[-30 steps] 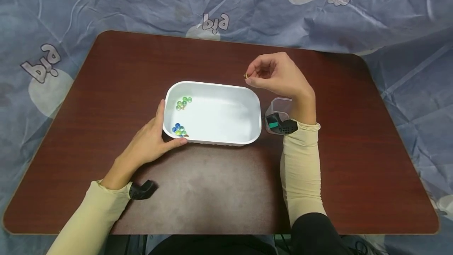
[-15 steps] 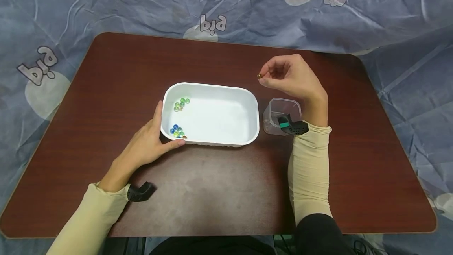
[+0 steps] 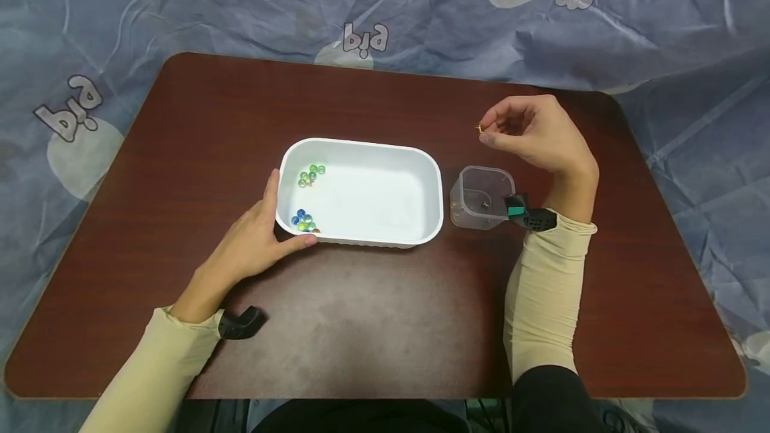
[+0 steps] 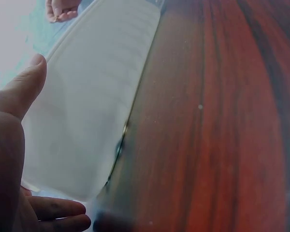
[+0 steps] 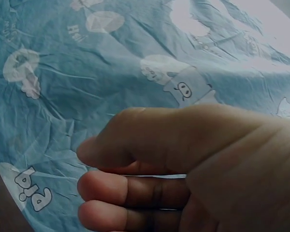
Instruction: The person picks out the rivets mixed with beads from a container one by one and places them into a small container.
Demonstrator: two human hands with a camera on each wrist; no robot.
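Observation:
At the near left corner of a white tray (image 3: 385, 206), my left hand (image 3: 243, 239) lies with fingers straight along the end wall and thumb on the front rim. Glass marbles sit in the tray in two clusters: green marbles (image 3: 311, 174) toward the back, and blue and green marbles (image 3: 305, 220) at the front left corner. My right hand (image 3: 538, 129), raised behind a clear plastic container (image 3: 475, 216), pinches a tiny gold-coloured piece (image 3: 479, 128) between thumb and index fingertip. That piece is hidden in the right wrist view, behind the thumb (image 5: 101, 151).
A small dark item (image 3: 486, 204) lies inside the clear container, which stands just right of the tray. Everything rests on a brown wooden table (image 3: 631, 286). A patterned blue cloth (image 3: 265, 12) hangs or spreads beyond its far edge.
My right hand has moved to the right with the gold piece, from near the tray's back right corner to behind the container, which shows more fully now. The left hand and tray stay put.

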